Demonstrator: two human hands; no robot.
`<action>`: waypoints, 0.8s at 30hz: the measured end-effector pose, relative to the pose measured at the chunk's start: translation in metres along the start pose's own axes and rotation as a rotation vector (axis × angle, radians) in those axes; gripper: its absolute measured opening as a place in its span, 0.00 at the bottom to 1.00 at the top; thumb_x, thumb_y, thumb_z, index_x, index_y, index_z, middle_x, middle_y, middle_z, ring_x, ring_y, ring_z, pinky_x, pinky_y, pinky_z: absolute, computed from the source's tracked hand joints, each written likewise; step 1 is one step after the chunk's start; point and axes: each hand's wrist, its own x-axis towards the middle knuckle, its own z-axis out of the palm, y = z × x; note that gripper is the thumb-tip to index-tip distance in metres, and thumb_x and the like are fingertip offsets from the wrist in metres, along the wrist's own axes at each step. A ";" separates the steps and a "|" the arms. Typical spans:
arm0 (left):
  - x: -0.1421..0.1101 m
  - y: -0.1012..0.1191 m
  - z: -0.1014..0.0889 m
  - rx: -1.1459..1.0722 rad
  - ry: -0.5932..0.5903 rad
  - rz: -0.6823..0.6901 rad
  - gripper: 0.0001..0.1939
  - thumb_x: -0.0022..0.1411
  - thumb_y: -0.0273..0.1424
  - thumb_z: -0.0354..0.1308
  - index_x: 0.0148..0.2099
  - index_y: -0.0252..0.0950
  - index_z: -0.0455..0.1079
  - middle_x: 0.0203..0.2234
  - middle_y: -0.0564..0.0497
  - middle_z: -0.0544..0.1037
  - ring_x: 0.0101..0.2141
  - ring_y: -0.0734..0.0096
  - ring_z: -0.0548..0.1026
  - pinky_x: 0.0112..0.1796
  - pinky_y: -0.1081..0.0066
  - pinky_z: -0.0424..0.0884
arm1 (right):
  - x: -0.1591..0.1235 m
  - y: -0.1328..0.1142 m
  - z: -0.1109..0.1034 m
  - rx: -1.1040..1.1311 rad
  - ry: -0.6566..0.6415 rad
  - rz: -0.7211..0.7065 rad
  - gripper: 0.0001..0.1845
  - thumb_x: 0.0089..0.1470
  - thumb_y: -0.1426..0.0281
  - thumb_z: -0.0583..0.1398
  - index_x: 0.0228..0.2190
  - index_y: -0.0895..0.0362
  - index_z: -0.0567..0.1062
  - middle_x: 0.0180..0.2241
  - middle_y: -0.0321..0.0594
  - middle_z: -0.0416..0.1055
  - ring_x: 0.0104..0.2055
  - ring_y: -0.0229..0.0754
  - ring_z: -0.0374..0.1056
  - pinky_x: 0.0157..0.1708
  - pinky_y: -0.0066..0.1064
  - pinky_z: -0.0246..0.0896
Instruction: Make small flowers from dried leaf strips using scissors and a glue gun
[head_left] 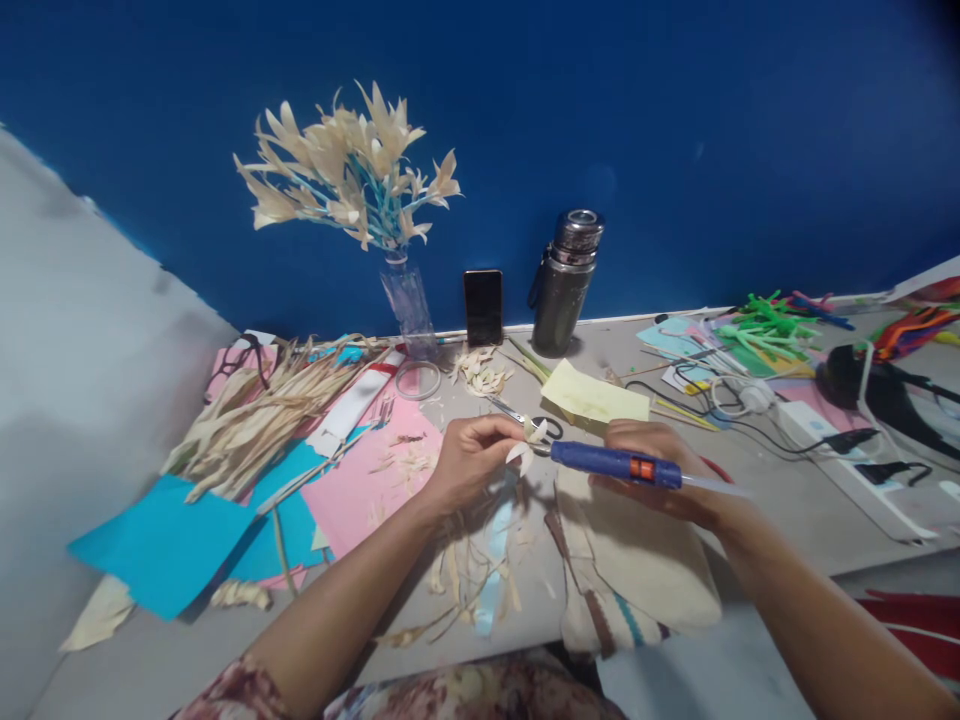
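Observation:
Pinched between the fingertips of my left hand [476,460] is a small pale flower [531,437] with a few pointed petals. My right hand [656,445] is wrapped round a blue hot glue gun [600,462], and a clear glue stick [712,486] sticks out of its back end. The gun's nozzle points left and meets the flower; whether it touches the petals I cannot tell. Just behind the flower lie scissors [551,428] with dark handles. Dried husk scraps [469,570] are scattered on the table below my hands.
Pale husk flowers [360,165] stand in a clear bottle [409,305] by the blue wall, beside a phone [483,308] and a metal flask [568,285]. Husk strips [262,410] and coloured paper [169,535] cover the left. Cables and a power strip [847,470] lie right.

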 end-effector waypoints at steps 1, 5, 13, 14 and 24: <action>0.000 0.000 0.001 -0.002 0.000 0.001 0.05 0.44 0.27 0.68 0.22 0.33 0.76 0.19 0.50 0.75 0.22 0.74 0.70 0.23 0.76 0.65 | 0.000 -0.001 0.000 0.008 -0.003 0.002 0.21 0.56 0.59 0.66 0.20 0.56 0.67 0.21 0.33 0.63 0.24 0.36 0.60 0.26 0.28 0.51; -0.001 0.000 0.002 -0.024 0.019 0.003 0.05 0.45 0.29 0.69 0.23 0.33 0.77 0.20 0.49 0.77 0.22 0.74 0.70 0.23 0.76 0.65 | 0.004 -0.006 -0.001 0.031 -0.018 0.001 0.23 0.58 0.57 0.64 0.19 0.56 0.66 0.20 0.33 0.63 0.23 0.36 0.59 0.25 0.28 0.50; 0.002 -0.006 -0.005 -0.008 -0.029 0.014 0.08 0.48 0.31 0.70 0.24 0.32 0.76 0.19 0.50 0.75 0.22 0.75 0.70 0.24 0.76 0.64 | -0.004 0.001 -0.009 -0.057 0.011 0.069 0.23 0.58 0.55 0.63 0.20 0.56 0.69 0.22 0.35 0.65 0.24 0.37 0.61 0.26 0.29 0.51; 0.002 -0.008 -0.006 -0.015 -0.043 0.023 0.09 0.49 0.33 0.70 0.25 0.32 0.76 0.19 0.50 0.75 0.22 0.75 0.70 0.25 0.75 0.64 | -0.005 0.004 -0.011 -0.088 0.047 0.088 0.21 0.58 0.55 0.63 0.21 0.56 0.70 0.23 0.36 0.66 0.26 0.38 0.62 0.27 0.29 0.52; 0.001 -0.016 -0.009 -0.055 -0.101 0.044 0.18 0.50 0.43 0.71 0.29 0.33 0.74 0.21 0.51 0.75 0.23 0.74 0.70 0.28 0.72 0.67 | -0.002 0.055 0.009 -0.422 0.031 0.515 0.12 0.53 0.66 0.63 0.39 0.58 0.77 0.38 0.48 0.75 0.40 0.49 0.68 0.38 0.34 0.56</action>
